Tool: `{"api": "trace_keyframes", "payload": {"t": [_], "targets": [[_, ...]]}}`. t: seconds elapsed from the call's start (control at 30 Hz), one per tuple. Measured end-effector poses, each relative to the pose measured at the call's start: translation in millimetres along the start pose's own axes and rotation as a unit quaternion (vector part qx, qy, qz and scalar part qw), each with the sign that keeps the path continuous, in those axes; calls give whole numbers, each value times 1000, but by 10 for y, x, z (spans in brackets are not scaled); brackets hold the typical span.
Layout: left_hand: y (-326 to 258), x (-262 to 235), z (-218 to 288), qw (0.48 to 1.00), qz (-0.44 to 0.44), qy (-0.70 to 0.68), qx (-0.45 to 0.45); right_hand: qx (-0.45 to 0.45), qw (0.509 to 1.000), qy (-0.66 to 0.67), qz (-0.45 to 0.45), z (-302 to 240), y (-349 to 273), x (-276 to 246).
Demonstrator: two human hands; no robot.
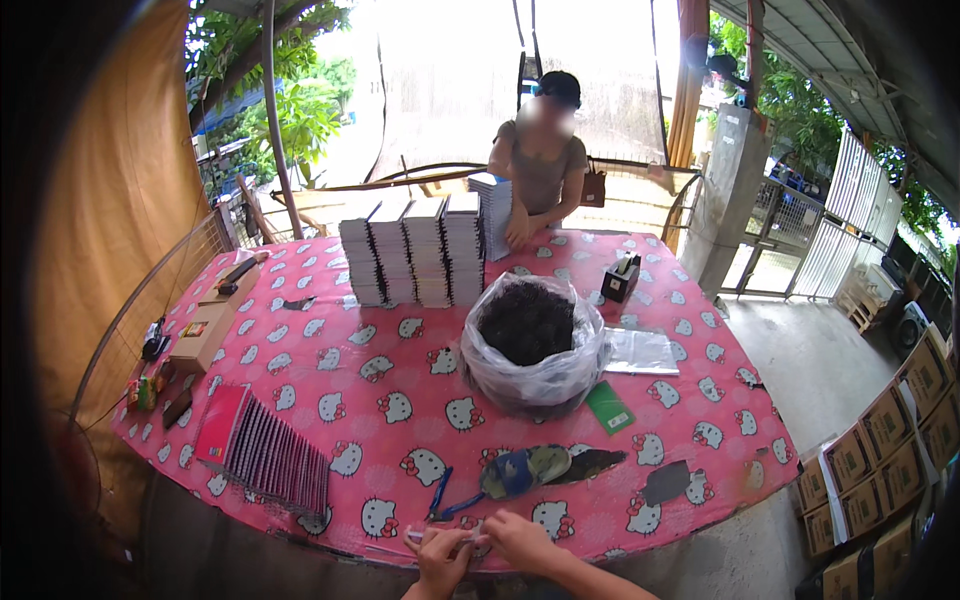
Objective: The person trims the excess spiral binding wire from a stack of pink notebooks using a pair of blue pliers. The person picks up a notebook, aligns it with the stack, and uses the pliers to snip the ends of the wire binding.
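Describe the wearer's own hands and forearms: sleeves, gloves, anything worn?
Both are bare: the left hand and right hand wear no gloves, and no rings, watch or bands are discernible at this size. The forearms entering from the lower edge show no sleeves. Nails and finer markings are too small to tell.

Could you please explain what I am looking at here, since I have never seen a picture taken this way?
There is no machine here: a person wears a wide-angle camera on the head, looking down, so straight edges bend near the rim. The two bare hands at the lower edge are the wearer's own. The left hand and the right hand meet over a small pale item, too small to identify; whether the grip of each is closed on it I cannot tell.

They work at a table with a pink cartoon-cat tablecloth. On it lie a clear bag of dark material, stacks of booklets, a fanned row of thin books, blue-handled scissors, a green card and a brown box. Across the table another person handles a further stack.
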State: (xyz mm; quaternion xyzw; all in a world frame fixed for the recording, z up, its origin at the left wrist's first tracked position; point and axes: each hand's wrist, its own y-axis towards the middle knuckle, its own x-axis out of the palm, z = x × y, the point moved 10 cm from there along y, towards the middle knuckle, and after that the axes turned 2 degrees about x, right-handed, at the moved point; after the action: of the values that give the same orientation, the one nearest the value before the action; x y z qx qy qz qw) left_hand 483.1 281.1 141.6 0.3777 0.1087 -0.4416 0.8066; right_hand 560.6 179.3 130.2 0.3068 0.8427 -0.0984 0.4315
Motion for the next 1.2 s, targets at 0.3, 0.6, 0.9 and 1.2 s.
{"api": "trace_keyframes", "payload": {"t": [0.3, 0.6, 0.9, 1.2], "targets": [[-12, -63, 11, 999, 15, 0, 46, -15, 998, -8, 52, -80, 61, -134], [-81, -40, -27, 1000, 8, 11, 19, -43, 994, -35, 95, -183, -6, -55], [-94, 63, -218, 996, -64, 55, -8, 131, 976, -144, 98, 940, 326, -784], [-8, 8, -151, 996, -67, 62, -9, 113, 973, -199, 18, 1262, 510, -513]]}}
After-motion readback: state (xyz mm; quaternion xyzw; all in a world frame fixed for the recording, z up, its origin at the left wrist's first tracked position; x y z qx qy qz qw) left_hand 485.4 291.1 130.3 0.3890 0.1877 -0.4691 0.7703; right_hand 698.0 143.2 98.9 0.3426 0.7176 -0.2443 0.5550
